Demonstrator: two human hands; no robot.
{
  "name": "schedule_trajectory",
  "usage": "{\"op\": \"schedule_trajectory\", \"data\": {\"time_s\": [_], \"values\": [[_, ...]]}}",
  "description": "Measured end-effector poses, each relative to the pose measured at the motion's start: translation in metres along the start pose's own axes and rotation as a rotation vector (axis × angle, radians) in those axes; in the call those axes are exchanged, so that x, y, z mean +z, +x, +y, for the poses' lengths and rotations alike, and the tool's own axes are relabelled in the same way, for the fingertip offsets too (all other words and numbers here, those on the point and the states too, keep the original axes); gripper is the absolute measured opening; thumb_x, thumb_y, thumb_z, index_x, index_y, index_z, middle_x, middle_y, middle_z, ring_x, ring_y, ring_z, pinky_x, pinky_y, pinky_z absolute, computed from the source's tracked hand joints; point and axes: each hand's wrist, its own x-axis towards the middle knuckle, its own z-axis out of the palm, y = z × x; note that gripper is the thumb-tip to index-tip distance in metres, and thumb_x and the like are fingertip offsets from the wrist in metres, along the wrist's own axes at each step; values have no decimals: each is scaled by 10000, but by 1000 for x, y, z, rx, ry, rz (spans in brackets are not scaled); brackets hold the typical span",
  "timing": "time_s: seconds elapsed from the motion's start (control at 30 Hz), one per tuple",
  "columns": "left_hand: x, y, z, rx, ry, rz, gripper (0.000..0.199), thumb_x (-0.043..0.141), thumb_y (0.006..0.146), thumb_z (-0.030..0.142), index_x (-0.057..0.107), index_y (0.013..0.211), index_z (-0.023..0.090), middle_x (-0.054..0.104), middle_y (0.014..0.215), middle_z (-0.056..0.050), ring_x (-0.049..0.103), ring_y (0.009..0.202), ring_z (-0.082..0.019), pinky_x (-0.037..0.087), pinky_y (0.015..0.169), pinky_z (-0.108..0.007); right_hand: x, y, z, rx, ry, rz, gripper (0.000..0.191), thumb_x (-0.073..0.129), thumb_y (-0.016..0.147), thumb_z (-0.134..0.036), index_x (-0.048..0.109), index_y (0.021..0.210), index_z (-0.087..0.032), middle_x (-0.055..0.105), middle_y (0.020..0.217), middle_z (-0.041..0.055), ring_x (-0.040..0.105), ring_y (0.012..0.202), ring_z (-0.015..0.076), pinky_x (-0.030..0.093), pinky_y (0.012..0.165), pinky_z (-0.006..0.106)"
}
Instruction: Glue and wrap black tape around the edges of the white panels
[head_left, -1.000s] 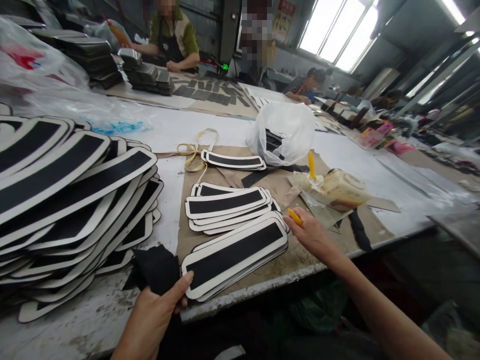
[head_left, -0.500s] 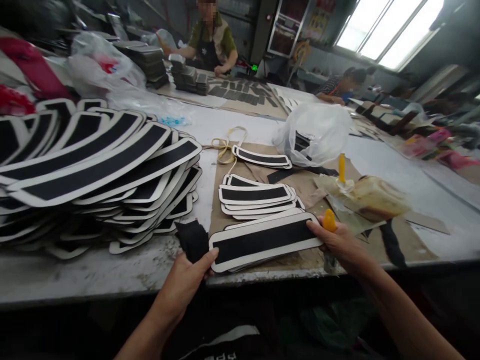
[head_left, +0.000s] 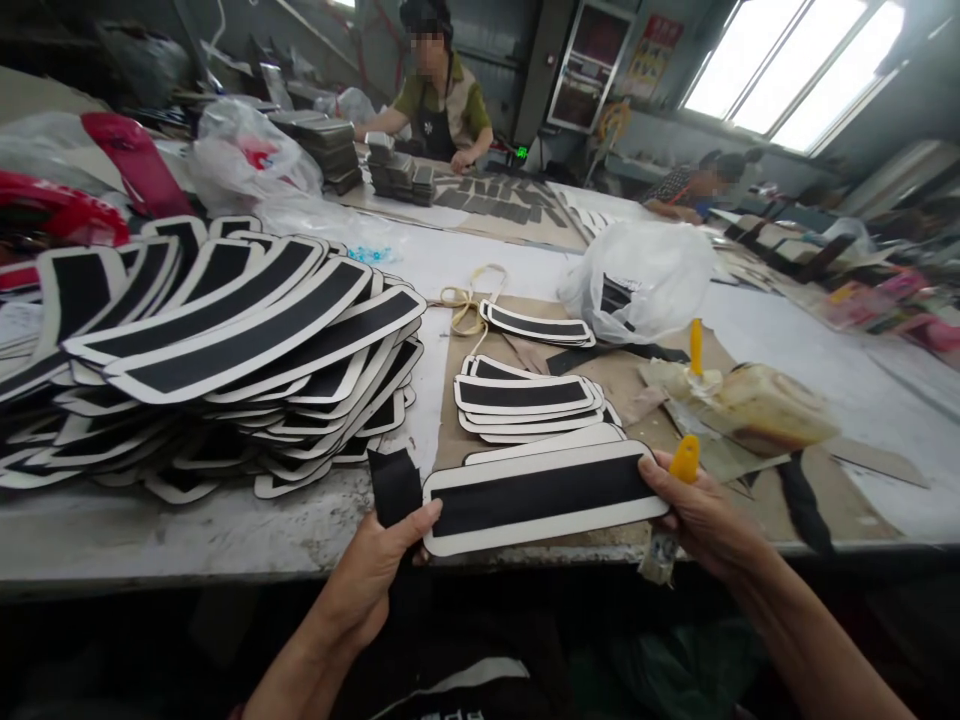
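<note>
Between my hands is a long, slightly curved black panel with a white border (head_left: 547,497), held level at the table's front edge. My left hand (head_left: 367,575) pinches its left end with the thumb on top. A black fabric strip (head_left: 395,487) sticks up at that same hand. My right hand (head_left: 701,510) is closed on the panel's right end and also holds a yellow-handled brush (head_left: 684,460), bristles down. Behind the panel, white-edged pieces (head_left: 540,446) peek out. Farther back lies a small stack of similar panels (head_left: 525,393).
A big heap of bordered panels (head_left: 247,370) covers the table's left. A white plastic bag (head_left: 645,280), a yellowish glue container (head_left: 780,405) and another yellow handle (head_left: 696,345) stand to the right. Across the table, a person (head_left: 435,100) works beside grey stacks (head_left: 397,170).
The view has shifted, so the surroundings appear farther right. The held panel has come slightly toward me, off the pieces behind it. Both hands keep their grip, and more of the brush's bristles show.
</note>
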Motion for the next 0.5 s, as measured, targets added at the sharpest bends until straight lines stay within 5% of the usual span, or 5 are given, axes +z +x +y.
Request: {"op": "schedule_trajectory", "data": {"time_s": [0.27, 0.5], "values": [[2, 4, 0, -162, -117, -21, 350, 811, 585, 355, 647, 814, 147, 592, 571, 20, 533, 485, -110, 445, 485, -217, 4, 4, 9, 101, 223, -63, 464, 722, 704, -527, 391, 720, -202, 280, 470, -111, 177, 389, 26, 202, 377, 150], [8, 17, 2, 113, 89, 155, 492, 779, 642, 367, 638, 1056, 142, 699, 1002, -63, 644, 921, -204, 510, 810, -263, 0, 16, 7, -9, -226, 26, 430, 609, 756, -599, 479, 713, -191, 380, 545, -54, 328, 456, 79, 264, 396, 202]]}}
